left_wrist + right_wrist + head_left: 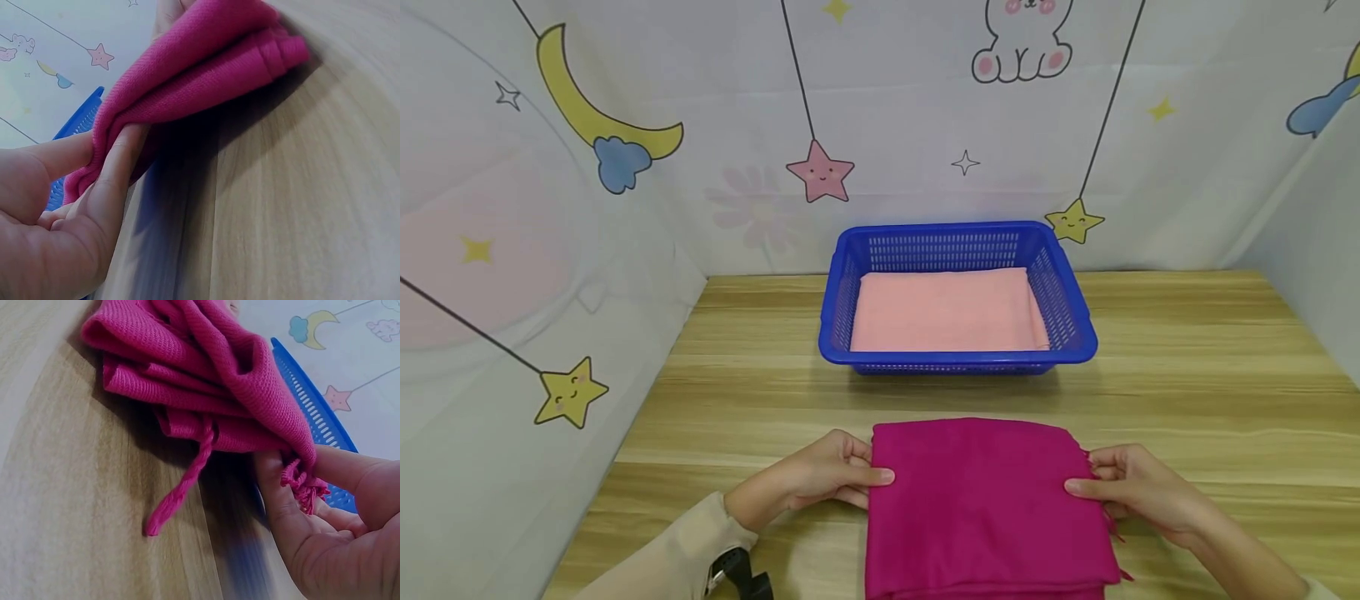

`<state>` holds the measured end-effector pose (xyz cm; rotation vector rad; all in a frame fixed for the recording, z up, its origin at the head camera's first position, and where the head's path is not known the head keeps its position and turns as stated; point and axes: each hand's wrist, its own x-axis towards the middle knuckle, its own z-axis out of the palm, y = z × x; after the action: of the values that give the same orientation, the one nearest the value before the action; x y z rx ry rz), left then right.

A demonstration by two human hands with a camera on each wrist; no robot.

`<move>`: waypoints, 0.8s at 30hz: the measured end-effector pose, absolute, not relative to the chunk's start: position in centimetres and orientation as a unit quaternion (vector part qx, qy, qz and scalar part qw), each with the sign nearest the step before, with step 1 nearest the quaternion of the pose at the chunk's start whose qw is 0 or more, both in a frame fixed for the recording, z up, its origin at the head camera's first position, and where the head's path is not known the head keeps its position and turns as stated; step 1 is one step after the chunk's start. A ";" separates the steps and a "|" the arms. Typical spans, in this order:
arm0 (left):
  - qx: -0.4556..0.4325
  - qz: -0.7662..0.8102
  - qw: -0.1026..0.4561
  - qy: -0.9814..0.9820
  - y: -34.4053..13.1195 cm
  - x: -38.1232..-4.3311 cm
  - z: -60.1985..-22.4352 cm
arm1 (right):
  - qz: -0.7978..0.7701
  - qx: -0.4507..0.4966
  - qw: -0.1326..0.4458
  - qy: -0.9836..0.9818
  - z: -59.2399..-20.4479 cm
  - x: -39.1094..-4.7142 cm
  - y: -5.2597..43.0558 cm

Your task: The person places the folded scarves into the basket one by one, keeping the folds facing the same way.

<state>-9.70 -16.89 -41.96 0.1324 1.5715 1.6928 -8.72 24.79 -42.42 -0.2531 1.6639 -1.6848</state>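
A magenta scarf (977, 508), folded into a thick rectangle with twisted fringe (181, 487) along its right side, is held at both side edges. The left hand (831, 471) pinches its left edge, thumb on top and fingers underneath. On the opposite edge the right hand (1138, 492) pinches the layers the same way, close to the fringe. Both wrist views show the folded layers lifted off the wooden table, with a shadow below. Behind the scarf stands a blue plastic basket (958, 357), in which a folded pink cloth (943, 312) lies flat.
The wood-grain table (737, 375) runs back to a white fabric backdrop (910, 108) printed with stars, a moon and an animal. More of that fabric borders the table at left and right. A black strap (741, 571) is by the left sleeve.
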 end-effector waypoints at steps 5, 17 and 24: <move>0.051 0.671 0.400 0.622 -17.0 -9.7 -41.8 | -0.666 -0.114 0.367 0.639 -42.4 -8.7 24.9; 0.060 0.681 0.404 0.607 -17.0 -9.6 -41.0 | -0.662 -0.123 0.362 0.644 -41.8 -8.7 24.9; 0.062 0.682 0.408 0.604 -17.1 -9.6 -40.7 | -0.668 -0.131 0.365 0.635 -41.4 -8.7 24.9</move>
<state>-9.65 -17.11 -40.70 0.1560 1.5229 1.7179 -8.67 24.92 -41.45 -0.3371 1.6328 -1.7181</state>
